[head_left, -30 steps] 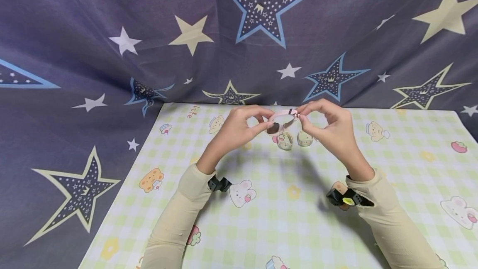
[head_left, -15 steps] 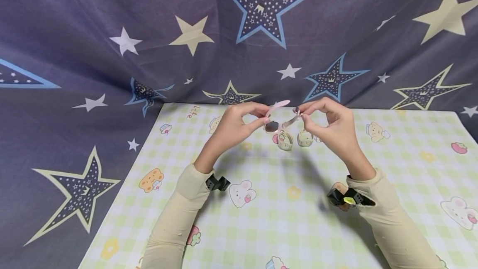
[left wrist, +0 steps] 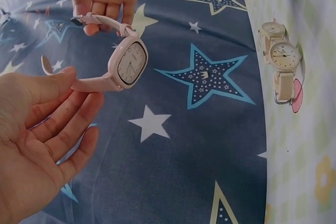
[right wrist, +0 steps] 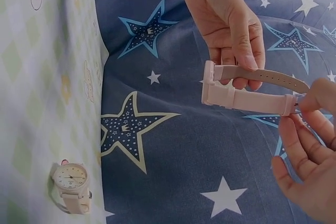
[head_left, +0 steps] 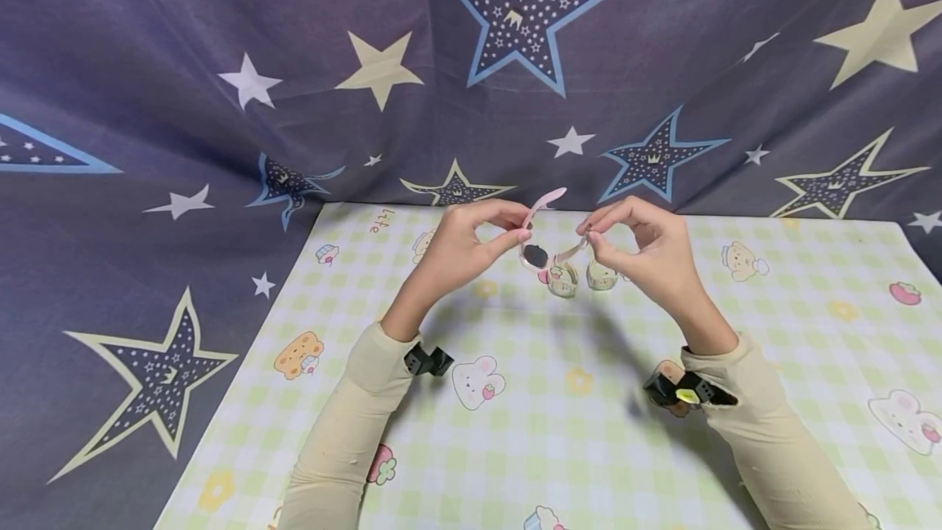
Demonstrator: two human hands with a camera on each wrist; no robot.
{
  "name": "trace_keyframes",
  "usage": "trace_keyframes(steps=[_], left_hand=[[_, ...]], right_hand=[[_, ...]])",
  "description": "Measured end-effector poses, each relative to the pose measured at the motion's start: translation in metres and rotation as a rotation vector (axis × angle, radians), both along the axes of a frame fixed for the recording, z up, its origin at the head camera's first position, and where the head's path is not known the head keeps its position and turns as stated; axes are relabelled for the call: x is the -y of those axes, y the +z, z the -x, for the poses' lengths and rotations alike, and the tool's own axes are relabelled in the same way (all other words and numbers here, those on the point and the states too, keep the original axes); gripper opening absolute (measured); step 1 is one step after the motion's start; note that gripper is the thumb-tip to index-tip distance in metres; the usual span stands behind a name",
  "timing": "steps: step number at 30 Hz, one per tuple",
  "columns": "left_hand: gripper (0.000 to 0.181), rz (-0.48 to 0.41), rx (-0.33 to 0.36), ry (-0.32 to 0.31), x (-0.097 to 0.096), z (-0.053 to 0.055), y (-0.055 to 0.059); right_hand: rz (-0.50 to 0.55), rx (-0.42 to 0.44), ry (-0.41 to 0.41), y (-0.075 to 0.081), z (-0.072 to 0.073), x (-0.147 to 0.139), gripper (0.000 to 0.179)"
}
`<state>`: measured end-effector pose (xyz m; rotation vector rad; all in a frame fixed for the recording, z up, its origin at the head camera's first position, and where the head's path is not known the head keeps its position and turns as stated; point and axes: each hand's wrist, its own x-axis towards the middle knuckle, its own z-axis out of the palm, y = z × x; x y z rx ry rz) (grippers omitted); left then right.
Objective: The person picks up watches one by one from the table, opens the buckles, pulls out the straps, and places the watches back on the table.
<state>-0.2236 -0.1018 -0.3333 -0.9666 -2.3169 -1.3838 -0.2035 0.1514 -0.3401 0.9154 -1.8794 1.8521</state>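
A pink wristwatch (left wrist: 129, 62) with a square-edged case and white dial is held up in the air between both hands, its strap undone. My left hand (head_left: 471, 242) pinches the holed strap half (right wrist: 273, 78) near the case, thumb against fingers. That half's free end points up and away in the head view. My right hand (head_left: 649, 245) pinches the other strap half at its buckle end (left wrist: 79, 20). In the head view the watch's dark back (head_left: 535, 256) faces the camera. The right wrist view shows the case edge-on, with both strap halves reaching toward my right hand (right wrist: 310, 145).
Two more watches stand on the checked tablecloth beyond the hands: a left one (head_left: 562, 279) and a right one (head_left: 602, 273). The tabletop (head_left: 545, 448) ends at a dark star-patterned curtain (head_left: 294, 39) behind it and to the left.
The strap looped closed a second ago is now parted. Its free end has swung up and away from the buckle, and the case has tilted so its dark back shows. Both hands stay nearly in place.
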Motion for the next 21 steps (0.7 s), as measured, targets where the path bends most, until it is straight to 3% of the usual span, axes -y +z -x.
trace_keyframes(steps=[6,9,14,21], left_hand=[[0.020,-0.009,-0.008,-0.004,-0.001,-0.001,0.001],[0.021,-0.006,0.004,-0.001,-0.002,-0.001,0.001],[0.020,0.007,0.065,-0.008,-0.004,0.001,-0.003],[0.018,0.067,0.156,-0.025,-0.012,0.005,-0.015]], right_hand=[[0.024,0.005,0.042,0.000,-0.001,0.000,0.012],[0.017,0.009,0.050,0.001,-0.001,0.000,0.022],[-0.039,0.020,0.037,0.002,-0.003,-0.002,0.023],[-0.005,-0.004,0.093,0.003,-0.004,-0.002,0.013]])
